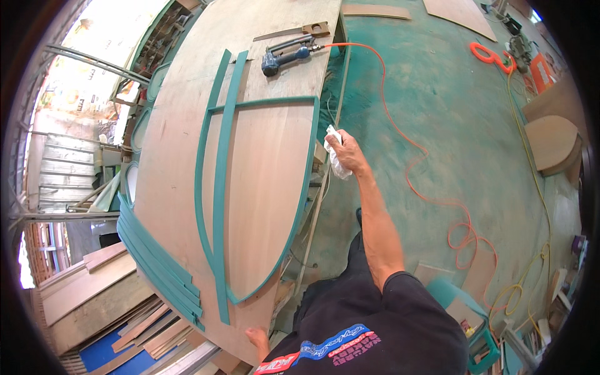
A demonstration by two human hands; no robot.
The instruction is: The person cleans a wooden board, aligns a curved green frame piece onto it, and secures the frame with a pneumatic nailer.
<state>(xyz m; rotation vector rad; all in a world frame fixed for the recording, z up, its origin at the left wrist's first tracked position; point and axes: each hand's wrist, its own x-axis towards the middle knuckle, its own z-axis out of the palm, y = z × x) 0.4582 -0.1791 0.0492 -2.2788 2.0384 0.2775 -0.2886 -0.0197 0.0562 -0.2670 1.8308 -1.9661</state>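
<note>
My right hand, closed round a crumpled white cloth, is held out beside the right edge of the wooden table. Low at the table's near end is my left hand, small in view, its fingers curled with nothing visible in them. On the tabletop lies a curved frame of green strips, rounded to a point at the near end and crossed by a bar farther up. A long straight green strip lies lengthwise over it. The frame surrounds a pale wood surface.
Farther up the table are a dark blue air nailer and a handsaw. An orange air hose runs from the nailer across the green-stained floor. Several green strips are stacked at the table's left edge, above piled boards.
</note>
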